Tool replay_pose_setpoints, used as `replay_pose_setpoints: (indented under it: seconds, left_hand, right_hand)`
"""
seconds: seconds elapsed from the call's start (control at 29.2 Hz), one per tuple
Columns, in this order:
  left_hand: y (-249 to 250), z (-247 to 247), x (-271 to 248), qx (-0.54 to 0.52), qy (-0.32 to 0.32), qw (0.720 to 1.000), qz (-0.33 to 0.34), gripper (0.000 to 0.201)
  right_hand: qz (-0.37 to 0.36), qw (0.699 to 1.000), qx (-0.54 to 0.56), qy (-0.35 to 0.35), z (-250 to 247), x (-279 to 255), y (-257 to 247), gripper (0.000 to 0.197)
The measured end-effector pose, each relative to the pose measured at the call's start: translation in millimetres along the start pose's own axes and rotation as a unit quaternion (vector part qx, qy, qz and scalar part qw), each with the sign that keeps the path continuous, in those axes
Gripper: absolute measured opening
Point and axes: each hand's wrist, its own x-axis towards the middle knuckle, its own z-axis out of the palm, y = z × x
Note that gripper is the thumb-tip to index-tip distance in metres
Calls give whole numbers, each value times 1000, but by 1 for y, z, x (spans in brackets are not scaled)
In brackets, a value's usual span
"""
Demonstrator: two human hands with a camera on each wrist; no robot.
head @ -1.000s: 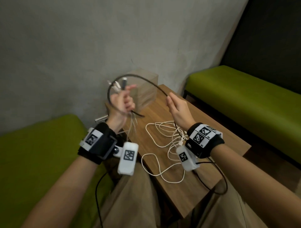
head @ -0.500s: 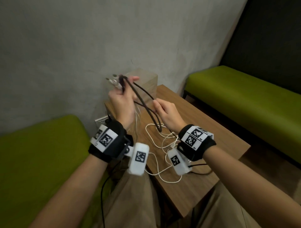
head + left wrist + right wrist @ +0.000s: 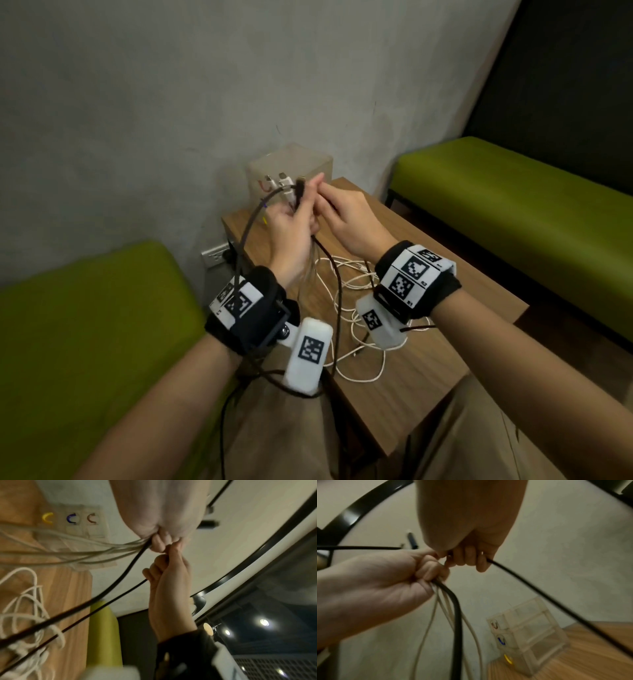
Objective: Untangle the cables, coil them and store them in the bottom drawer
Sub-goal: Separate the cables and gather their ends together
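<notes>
My left hand [image 3: 294,222] is raised above the table and grips a bundle of cables: a black cable [image 3: 337,291] and several thin white strands [image 3: 435,615], with their plugs [image 3: 284,181] sticking up past the fingers. My right hand [image 3: 346,219] is pressed against the left and its fingers [image 3: 471,559] curl round another stretch of the black cable [image 3: 539,595]. A black loop [image 3: 246,236] arcs out to the left of my left wrist. More white cable [image 3: 356,308] lies tangled on the wooden table [image 3: 445,342]. The bottom drawer, with a yellow handle [image 3: 507,658], is closed.
The translucent drawer unit [image 3: 291,164] stands at the table's far corner against the grey wall, with brown, blue and yellow handles [image 3: 72,519]. Green benches [image 3: 85,325] [image 3: 513,192] flank the table. A wall socket [image 3: 215,257] sits low on the left.
My right hand has moved up and left until it meets the left hand, bringing the black cable with it. The black cable now forms a loop left of my left wrist.
</notes>
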Motion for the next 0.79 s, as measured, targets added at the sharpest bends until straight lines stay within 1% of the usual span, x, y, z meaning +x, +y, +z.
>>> replay_pose_setpoints:
  seconds: [0.07,0.14,0.21,0.27,0.34,0.38,0.41,0.44,0.48,0.51,0.55,0.58,0.62,0.65,0.68,0.79]
  left_hand:
    - [7,-3,9,3,29,999,32,20]
    - [14,-11,22,1,62,996,67,25]
    - [24,-23,34,-39,115,988,93,27]
    - [33,-38,46,-84,168,976,106,25]
    - [34,-48,52,-100,192,972,93,16]
    - [29,-49,51,-85,187,976,71,11]
    - [21,-46,47,-51,164,984,42,12]
    - [11,-41,41,-8,119,993,10,14]
    - [1,-34,33,27,60,998,-21,17]
    - [-8,-25,24,46,4,998,-42,16]
    - [-14,-17,17,46,-36,997,-50,12]
    - [-17,-10,11,37,-56,997,-47,14]
    - [-18,-5,9,26,-59,997,-40,20]
    - [-16,-2,9,23,-53,998,-32,25]
    - [-12,-2,11,26,-43,998,-22,29]
    - [-2,-4,20,51,-29,998,5,35]
  right_hand:
    - [25,999,3,-21,-1,-8,10,28]
    - [66,997,3,-42,-1,-21,25,32]
    - [109,991,-5,-74,-3,-36,40,32]
    - [149,982,-25,-111,-3,-48,53,28]
    - [166,980,-41,-106,-3,-51,59,26]
    - [162,982,-43,-87,-4,-48,58,25]
    - [147,986,-47,-67,-5,-44,53,25]
    - [123,989,-59,-54,-7,-37,45,25]
    - [93,991,-75,-52,-8,-29,35,25]
    - [60,992,-91,-57,-8,-20,25,24]
    - [31,992,-102,-64,-8,-14,17,22]
    - [9,992,-110,-64,-6,-10,14,21]
    - [2,992,-111,-60,-5,-8,14,21]
    - [13,992,-105,-62,-4,-11,19,20]
    - [41,992,-91,-75,-2,-17,25,20]
    - [149,977,-45,-144,11,-47,51,25]
